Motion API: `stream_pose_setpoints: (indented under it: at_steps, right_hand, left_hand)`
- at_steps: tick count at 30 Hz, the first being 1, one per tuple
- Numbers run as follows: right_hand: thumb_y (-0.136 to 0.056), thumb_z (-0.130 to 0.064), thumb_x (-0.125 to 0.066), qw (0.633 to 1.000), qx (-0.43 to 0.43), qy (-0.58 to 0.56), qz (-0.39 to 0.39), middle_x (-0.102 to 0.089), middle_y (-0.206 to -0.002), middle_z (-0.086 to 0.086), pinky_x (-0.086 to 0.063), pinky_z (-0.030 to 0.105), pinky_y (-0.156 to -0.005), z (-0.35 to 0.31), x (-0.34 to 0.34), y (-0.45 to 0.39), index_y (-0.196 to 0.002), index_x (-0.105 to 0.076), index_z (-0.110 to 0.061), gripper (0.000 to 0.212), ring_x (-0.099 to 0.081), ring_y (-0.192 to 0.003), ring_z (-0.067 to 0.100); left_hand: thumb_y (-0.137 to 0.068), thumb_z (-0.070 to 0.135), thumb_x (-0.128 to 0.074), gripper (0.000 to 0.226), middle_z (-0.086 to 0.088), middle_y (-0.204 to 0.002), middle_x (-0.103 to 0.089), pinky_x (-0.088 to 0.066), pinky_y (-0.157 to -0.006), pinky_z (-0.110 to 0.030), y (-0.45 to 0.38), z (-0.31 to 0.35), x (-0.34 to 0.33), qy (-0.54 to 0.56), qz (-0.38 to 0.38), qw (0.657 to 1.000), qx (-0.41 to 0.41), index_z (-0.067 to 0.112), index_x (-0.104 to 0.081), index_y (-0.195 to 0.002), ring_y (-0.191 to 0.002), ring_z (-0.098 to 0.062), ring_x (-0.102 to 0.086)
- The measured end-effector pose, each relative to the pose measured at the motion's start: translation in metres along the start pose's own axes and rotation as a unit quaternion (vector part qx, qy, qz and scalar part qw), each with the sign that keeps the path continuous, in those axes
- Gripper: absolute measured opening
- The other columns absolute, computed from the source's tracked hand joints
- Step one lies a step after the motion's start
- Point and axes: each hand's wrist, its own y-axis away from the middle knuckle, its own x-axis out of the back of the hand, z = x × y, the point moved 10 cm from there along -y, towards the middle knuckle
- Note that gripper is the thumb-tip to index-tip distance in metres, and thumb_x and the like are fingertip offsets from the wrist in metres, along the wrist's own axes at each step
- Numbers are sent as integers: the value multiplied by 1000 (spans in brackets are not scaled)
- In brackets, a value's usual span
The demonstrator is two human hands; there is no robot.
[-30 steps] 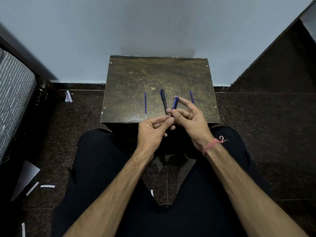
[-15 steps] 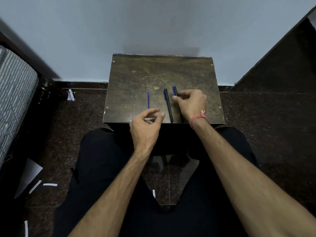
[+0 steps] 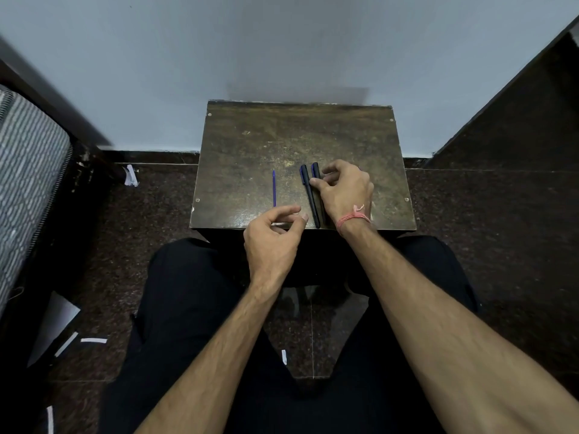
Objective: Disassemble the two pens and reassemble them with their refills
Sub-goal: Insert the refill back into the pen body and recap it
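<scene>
Two dark pens lie side by side on the small brown table (image 3: 250, 145), pointing away from me. The left pen (image 3: 309, 195) lies free. The right pen (image 3: 315, 172) rests on the table with my right hand (image 3: 344, 191) over it, thumb and fingertips pinching its barrel; its lower half is hidden by the hand. A thin blue refill (image 3: 274, 187) lies alone to the left of the pens. My left hand (image 3: 272, 236) hovers at the table's near edge, fingers loosely curled and apart, nothing visible in it.
The table stands against a pale wall on a dark stone floor. A striped mattress (image 3: 28, 183) is at the left, a dark panel (image 3: 517, 104) at the right. Paper scraps (image 3: 94, 340) lie on the floor by my knees.
My right hand has carried the blue-capped pen from above my lap down onto the table beside the other pen. My left hand has let go and drawn back slightly left.
</scene>
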Motion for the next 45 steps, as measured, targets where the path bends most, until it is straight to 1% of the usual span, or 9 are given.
stream_pose_setpoints:
  at_steps: [7, 14, 25, 27, 30, 33, 37, 41, 45]
  right_hand:
    - [-92, -33, -82, 998, 42, 51, 24, -81, -96, -13, -54, 21, -85, 11, 31, 6, -105, -82, -30, 14, -76, -90, 8]
    - [-91, -42, -82, 986, 32, 162, 28, -72, -114, 2, -55, 40, -85, 45, 65, 11, -117, -78, -25, 32, -73, -102, 35]
    - [-75, -33, -82, 983, -56, 176, 10, -78, -84, 6, -46, 34, -75, 62, 84, 34, -82, -85, -27, 10, -72, -85, 35]
    - [-73, -36, -83, 987, -87, 134, 3, -76, -79, 1, -47, 29, -75, 67, 86, 41, -78, -85, -28, 10, -69, -80, 27]
    - [-76, -29, -86, 986, -144, -85, -27, -74, -62, -15, -48, 10, -61, 70, 71, 53, -70, -82, -27, 8, -69, -61, -2]
    - [-80, -25, -88, 966, -147, -199, -75, -78, -65, -10, -52, 13, -56, 50, 41, 65, -74, -83, -20, 10, -72, -59, -3]
    - [-79, -24, -88, 947, -175, -239, -121, -83, -77, 4, -68, 43, -84, 17, 0, 72, -81, -86, -17, 8, -82, -83, 24]
    - [-69, -37, -82, 980, -135, -117, -90, -80, -73, -8, -63, 29, -78, -14, -23, 70, -75, -85, -30, 9, -78, -80, 11]
    - [-71, -34, -83, 993, -93, -6, -70, -69, -64, -10, -43, 21, -58, -30, -34, 62, -69, -81, -30, 5, -75, -78, 17]
  left_hand:
    - [-91, 32, -91, 14, 23, -85, -83, -53, -66, -12, 2, -2, 4, -6, 7, 1000, 1, 33, -90, -105, -60, 9, -67]
    - [-91, 33, -89, 13, 28, -86, -82, -57, -71, -14, 3, -5, -1, -17, -9, 1000, 1, 35, -89, -104, -67, 11, -70]
    - [-92, 32, -90, 13, 25, -89, -83, -50, -63, -8, 10, -7, -13, 3, -45, 999, -10, 35, -90, -105, -58, 11, -61]
    - [-92, 32, -90, 12, 22, -88, -83, -50, -64, -10, 11, -8, -15, 14, -55, 998, -7, 34, -90, -105, -59, 11, -61]
    - [-94, 37, -88, 9, 15, -94, -86, -57, -63, -22, 11, -9, -19, 27, -76, 997, 5, 36, -90, -103, -65, 2, -68]
    - [-97, 39, -86, 8, 14, -97, -87, -60, -61, -27, 12, -7, -22, 37, -89, 995, 5, 36, -90, -104, -69, -2, -75]
    - [-96, 53, -81, 18, 25, -93, -84, -65, -79, -30, 15, 3, 0, -59, 2, 998, -34, 40, -89, -106, -77, 2, -78]
    - [-96, 55, -79, 24, 19, -93, -80, -65, -86, -37, 12, 10, 28, -94, 78, 992, -41, 38, -87, -111, -87, -2, -77]
    - [-97, 45, -82, 16, 17, -97, -79, -64, -93, -44, 5, 9, 40, -94, 102, 990, -32, 36, -88, -108, -92, -3, -77]
